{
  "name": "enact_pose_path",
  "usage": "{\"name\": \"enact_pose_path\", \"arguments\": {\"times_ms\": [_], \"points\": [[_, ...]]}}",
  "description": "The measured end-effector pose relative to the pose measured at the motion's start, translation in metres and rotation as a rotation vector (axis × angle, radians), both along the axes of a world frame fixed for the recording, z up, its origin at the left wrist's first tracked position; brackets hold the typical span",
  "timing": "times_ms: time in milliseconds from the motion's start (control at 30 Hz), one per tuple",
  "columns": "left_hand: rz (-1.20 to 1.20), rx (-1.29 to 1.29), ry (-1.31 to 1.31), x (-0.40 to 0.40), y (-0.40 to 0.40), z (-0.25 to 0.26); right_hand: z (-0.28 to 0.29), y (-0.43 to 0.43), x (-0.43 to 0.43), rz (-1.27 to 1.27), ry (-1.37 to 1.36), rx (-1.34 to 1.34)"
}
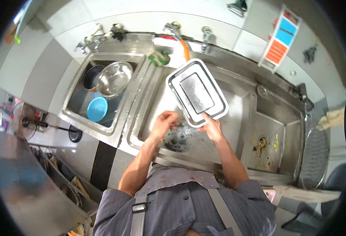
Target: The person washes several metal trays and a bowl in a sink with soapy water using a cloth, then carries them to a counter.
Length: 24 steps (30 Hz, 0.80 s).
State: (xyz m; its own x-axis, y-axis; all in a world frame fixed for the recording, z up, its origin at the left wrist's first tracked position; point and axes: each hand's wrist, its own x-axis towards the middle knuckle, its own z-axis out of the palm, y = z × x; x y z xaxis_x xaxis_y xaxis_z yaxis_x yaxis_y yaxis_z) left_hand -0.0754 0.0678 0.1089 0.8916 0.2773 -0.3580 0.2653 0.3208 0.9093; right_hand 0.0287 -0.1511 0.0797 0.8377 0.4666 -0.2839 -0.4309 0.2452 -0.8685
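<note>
My right hand (pixel 212 127) grips the near corner of a rectangular stainless-steel tray or lid (pixel 197 91), its thumb on the upper face. The piece is tilted above the large steel sink basin (pixel 232 118). Left of it is my left hand (pixel 164 124), fingers loosely curled and thumb apart, with nothing visible in it. Dark specks and a black smudge (pixel 177 140) mark the basin floor below my hands. An orange hose (pixel 184 50) runs from the wall tap (pixel 173 29) and passes out of sight behind the tray.
The left sink contains a steel bowl (pixel 115 79), a dark pot (pixel 92 77) and a blue plastic bowl (pixel 97 109). A green-and-beige cloth or sponge (pixel 159 58) sits on the ledge. Yellow scraps lie around the drain (pixel 262 142) in the right basin. A pedestal fan (pixel 25 121) stands at left.
</note>
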Motion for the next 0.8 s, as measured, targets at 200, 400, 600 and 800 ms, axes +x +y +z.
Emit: {"name": "enact_pose_path", "arguments": {"times_ms": [200, 400, 600, 800], "points": [[-0.098, -0.014, 0.044, -0.008, -0.026, 0.016, 0.024, 0.020, -0.011, 0.120, 0.005, 0.019], [0.378, -0.182, -0.100, -0.029, -0.010, 0.026, 0.051, 0.071, -0.018, 0.498, -0.005, 0.060], [0.753, -0.109, -0.025, -0.088, 0.060, 0.041, 0.042, 0.086, -0.026, 0.659, -0.239, -0.161], [0.876, 0.093, 0.057, -0.139, 0.128, 0.068, 0.021, 0.077, -0.028, 0.569, -0.265, -0.339]]}}
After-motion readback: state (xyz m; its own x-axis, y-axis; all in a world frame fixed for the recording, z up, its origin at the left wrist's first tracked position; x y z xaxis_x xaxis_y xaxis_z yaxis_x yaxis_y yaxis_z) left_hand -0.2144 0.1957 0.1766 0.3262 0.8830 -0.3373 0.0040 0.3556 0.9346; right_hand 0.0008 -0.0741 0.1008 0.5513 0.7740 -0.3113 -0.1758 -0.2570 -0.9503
